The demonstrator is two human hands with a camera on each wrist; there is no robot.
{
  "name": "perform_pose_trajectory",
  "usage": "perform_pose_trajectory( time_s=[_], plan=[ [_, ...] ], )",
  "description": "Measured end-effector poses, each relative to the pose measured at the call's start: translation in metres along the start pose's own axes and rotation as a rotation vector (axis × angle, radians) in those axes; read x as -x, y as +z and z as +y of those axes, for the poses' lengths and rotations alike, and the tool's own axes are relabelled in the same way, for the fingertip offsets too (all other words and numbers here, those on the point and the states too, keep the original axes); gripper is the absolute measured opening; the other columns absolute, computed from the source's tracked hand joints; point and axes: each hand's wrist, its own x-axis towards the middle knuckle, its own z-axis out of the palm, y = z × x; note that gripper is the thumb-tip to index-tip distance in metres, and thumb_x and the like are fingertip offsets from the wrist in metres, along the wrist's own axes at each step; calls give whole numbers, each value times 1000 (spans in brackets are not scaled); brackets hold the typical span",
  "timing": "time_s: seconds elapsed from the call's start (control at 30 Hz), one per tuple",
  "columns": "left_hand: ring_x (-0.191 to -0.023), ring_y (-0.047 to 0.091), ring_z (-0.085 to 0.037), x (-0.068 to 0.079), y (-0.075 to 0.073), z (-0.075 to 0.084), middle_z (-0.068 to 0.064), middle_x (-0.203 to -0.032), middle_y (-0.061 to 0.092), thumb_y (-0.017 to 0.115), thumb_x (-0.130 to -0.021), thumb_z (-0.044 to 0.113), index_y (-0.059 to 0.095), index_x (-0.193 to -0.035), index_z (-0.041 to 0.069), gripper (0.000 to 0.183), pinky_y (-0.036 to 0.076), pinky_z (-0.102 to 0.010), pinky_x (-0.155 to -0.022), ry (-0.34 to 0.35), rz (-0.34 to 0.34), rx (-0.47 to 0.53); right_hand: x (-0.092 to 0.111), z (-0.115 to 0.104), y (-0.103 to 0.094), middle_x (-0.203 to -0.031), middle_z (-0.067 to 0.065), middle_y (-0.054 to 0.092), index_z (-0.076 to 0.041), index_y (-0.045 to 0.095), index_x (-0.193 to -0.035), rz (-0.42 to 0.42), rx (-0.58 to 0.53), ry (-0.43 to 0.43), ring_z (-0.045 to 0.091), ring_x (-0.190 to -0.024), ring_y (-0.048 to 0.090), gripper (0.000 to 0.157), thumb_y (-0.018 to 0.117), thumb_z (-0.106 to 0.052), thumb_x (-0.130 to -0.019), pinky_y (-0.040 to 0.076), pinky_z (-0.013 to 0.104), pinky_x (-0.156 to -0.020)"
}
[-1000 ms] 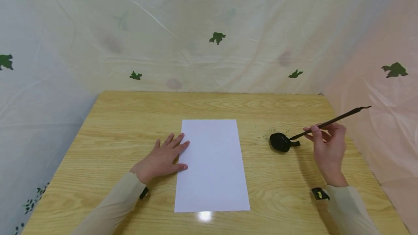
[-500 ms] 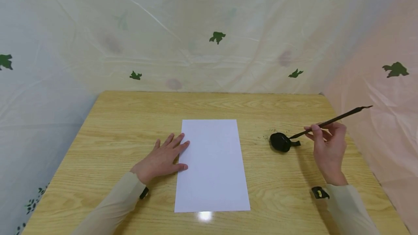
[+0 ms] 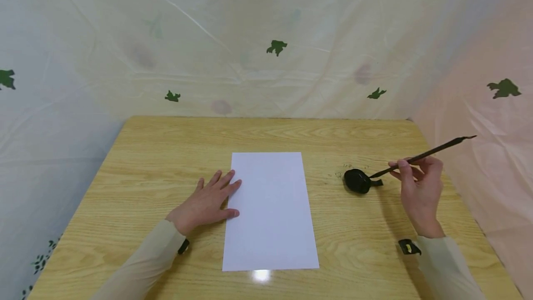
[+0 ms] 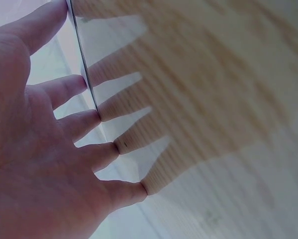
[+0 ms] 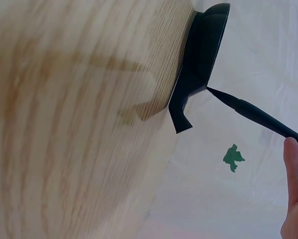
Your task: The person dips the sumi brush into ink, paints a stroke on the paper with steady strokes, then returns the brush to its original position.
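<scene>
Fingers point(image 3: 405, 170) of our right hand point(image 3: 421, 198) pinch the brush point(image 3: 437, 147), tip at the rim of the black dish point(image 3: 356, 181), right of the blank paper point(image 3: 270, 212); our left hand point(image 3: 204, 205), fingers spread, touches it. Little differs from a second ago; we seem paused.

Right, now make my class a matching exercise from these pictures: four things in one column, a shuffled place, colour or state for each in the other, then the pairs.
Things
1. paper
2. brush
3. dish
4. left hand

Descriptions
A. black, rounded, sitting on the table
B. spread at the paper's edge
C. held in the right hand
D. white, lying flat

Pairs: 1-D, 2-C, 3-A, 4-B
</scene>
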Motion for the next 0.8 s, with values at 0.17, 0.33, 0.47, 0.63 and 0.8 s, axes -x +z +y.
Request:
perform_pose_trajectory(
  time_s=[0.17, 0.33, 0.47, 0.63, 0.8],
  plan=[
    [-155, 14, -48, 1, -2, 1, -15, -171, 19, 67, -99, 47, 37, -161, 10, 78, 14, -79, -112, 0, -2, 2, 0, 0, -1, -108, 0, 61, 7, 43, -133, -1, -4, 0, 5, -91, 73, 33, 56, 4, -103, 56, 17, -82],
    [-155, 13, -47, 1, -3, 1, -15, -171, 18, 67, -100, 47, 37, -161, 10, 78, 14, -79, -112, -4, -5, 4, 0, -1, -1, -107, -2, 62, 5, 45, -133, -6, -6, -28, 5, -91, 73, 31, 56, 3, -103, 57, 19, -82],
    [-155, 13, -47, 1, -3, 1, -15, -172, 18, 66, -100, 48, 37, -162, 11, 78, 14, -79, -112, -2, -6, -1, 0, -2, -1, -107, -4, 62, 5, 47, -132, -16, 5, -51, 4, -91, 73, 30, 55, 1, -104, 58, 21, -82],
    [-156, 13, -47, 1, -3, 1, -14, -172, 18, 66, -100, 48, 36, -162, 11, 78, 14, -79, -112, -1, -6, 0, 0, -3, 0, -108, -8, 62, 9, 47, -132, -24, 35, -64, 2, -92, 73, 30, 56, -1, -105, 57, 20, -83],
    [-156, 13, -47, 1, -3, 1, -14, -172, 17, 65, -100, 48, 36, -162, 11, 78, 14, -79, -112, -2, -7, 4, -1, -3, 1, -108, -10, 63, 16, 47, -128, -28, 49, -80, 0, -92, 73, 29, 56, 3, -104, 56, 18, -82]
  ],
)
